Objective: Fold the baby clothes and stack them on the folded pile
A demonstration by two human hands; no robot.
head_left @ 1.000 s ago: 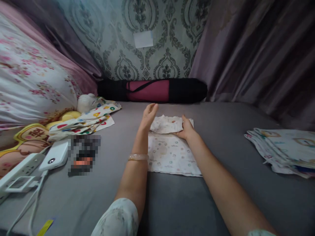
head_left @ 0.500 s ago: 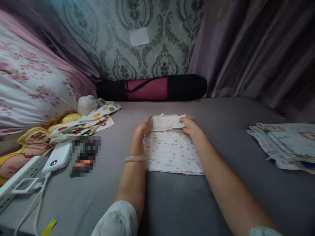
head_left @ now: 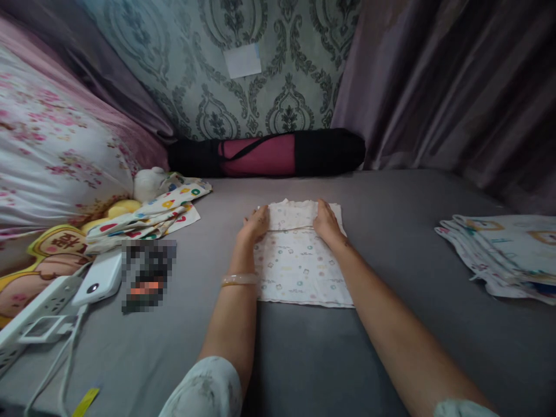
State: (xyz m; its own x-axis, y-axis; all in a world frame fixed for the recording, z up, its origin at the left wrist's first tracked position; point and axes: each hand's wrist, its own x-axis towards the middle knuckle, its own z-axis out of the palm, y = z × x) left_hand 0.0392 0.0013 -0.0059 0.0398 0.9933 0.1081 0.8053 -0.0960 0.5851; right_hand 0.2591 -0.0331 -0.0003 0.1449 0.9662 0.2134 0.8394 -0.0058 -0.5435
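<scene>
Flap (head_left: 291, 217), lifted half a second ago, now lies down on the printed cloth's (head_left: 299, 269) far end, on grey bedding (head_left: 304, 359); fold seems placed. Left hand (head_left: 256, 223), right hand (head_left: 327, 223) at its sides; grip unclear.

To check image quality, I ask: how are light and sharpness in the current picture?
Head view, light: dim, darkest at the right curtain; head view, sharpness: print on the white cloth discernible, fine details soft, and a pixelated patch hides something at left.
</scene>
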